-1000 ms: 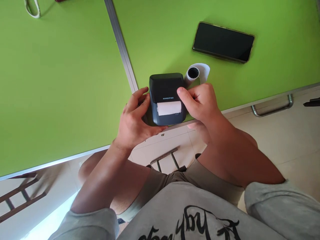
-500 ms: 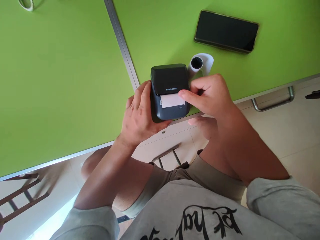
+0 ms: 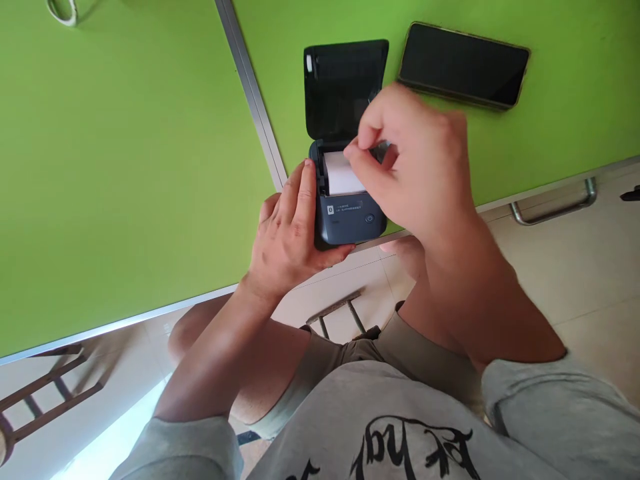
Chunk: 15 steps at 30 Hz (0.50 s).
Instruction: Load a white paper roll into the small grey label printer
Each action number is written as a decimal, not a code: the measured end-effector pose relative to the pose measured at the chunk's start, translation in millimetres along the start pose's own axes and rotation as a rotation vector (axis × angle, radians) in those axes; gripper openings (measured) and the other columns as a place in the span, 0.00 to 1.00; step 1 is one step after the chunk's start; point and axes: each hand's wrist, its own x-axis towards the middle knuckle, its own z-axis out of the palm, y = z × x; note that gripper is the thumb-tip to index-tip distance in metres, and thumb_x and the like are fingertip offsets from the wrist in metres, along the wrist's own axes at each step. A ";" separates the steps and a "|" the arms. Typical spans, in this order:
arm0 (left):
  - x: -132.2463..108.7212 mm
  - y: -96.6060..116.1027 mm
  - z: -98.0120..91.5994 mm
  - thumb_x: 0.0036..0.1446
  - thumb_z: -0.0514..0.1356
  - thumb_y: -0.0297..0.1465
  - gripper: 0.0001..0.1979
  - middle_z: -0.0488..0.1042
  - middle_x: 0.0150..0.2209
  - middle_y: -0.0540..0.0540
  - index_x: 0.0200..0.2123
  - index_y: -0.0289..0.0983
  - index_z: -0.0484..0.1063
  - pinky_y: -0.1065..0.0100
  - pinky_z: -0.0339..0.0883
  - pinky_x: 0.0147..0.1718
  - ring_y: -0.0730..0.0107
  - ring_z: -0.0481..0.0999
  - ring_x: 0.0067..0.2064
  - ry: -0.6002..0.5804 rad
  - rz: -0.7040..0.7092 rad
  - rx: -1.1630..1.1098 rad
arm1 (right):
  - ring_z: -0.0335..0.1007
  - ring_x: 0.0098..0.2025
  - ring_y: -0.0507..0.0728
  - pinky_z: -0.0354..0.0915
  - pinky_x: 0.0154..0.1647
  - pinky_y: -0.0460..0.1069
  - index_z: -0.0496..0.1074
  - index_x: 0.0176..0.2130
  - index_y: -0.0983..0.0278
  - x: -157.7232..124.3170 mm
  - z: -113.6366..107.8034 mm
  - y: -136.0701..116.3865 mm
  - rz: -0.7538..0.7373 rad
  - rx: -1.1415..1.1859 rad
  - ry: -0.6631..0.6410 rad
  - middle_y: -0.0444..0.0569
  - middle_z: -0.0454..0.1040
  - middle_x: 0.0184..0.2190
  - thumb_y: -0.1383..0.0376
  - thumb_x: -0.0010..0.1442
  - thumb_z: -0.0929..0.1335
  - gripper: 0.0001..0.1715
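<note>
A dark label printer (image 3: pixel 345 230) stands at the table's front edge with its black lid (image 3: pixel 345 90) swung up and back. White label paper (image 3: pixel 340 172) shows inside the open compartment. My left hand (image 3: pixel 287 230) is wrapped round the printer's left side and front, with the thumb along the front edge. Over the right part of the compartment, my right hand (image 3: pixel 415 157) is closed, thumb and forefinger together just above the paper. Whether anything is between those fingertips cannot be made out. The right hand covers part of the paper and the printer's right side.
A black phone (image 3: pixel 465 65) lies at the back right of the green table (image 3: pixel 125 167). A metal strip (image 3: pixel 253 93) divides the tabletop. A white ring-shaped item (image 3: pixel 65 17) is at the far left. A metal handle (image 3: pixel 555 210) sits below the front edge at right.
The printer lid has gone from closed to open. My right hand has moved up from the paper strip to above the compartment, and the white roll behind the printer is now hidden.
</note>
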 end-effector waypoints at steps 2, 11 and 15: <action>-0.6 -0.3 0.4 0.55 0.59 0.68 0.61 0.57 0.76 0.31 0.78 0.36 0.45 0.44 0.66 0.65 0.37 0.62 0.74 0.008 0.007 0.007 | 0.72 0.33 0.56 0.60 0.39 0.53 0.67 0.35 0.59 5.1 0.0 -2.2 0.041 -0.150 -0.109 0.45 0.78 0.33 0.68 0.64 0.67 0.05; -2.7 0.4 0.3 0.56 0.60 0.67 0.60 0.58 0.75 0.32 0.78 0.37 0.45 0.46 0.65 0.65 0.37 0.62 0.74 0.022 0.019 0.001 | 0.57 0.27 0.55 0.43 0.33 0.52 0.79 0.45 0.53 22.8 -8.3 -11.8 0.109 -0.490 -0.447 0.47 0.74 0.33 0.68 0.61 0.73 0.13; -2.4 0.6 0.1 0.57 0.59 0.67 0.60 0.59 0.75 0.31 0.78 0.35 0.46 0.47 0.66 0.65 0.37 0.63 0.74 0.023 0.024 0.005 | 0.44 0.23 0.52 0.42 0.29 0.52 0.79 0.44 0.55 30.3 -7.2 -10.7 0.079 -0.508 -0.499 0.46 0.71 0.29 0.68 0.59 0.74 0.13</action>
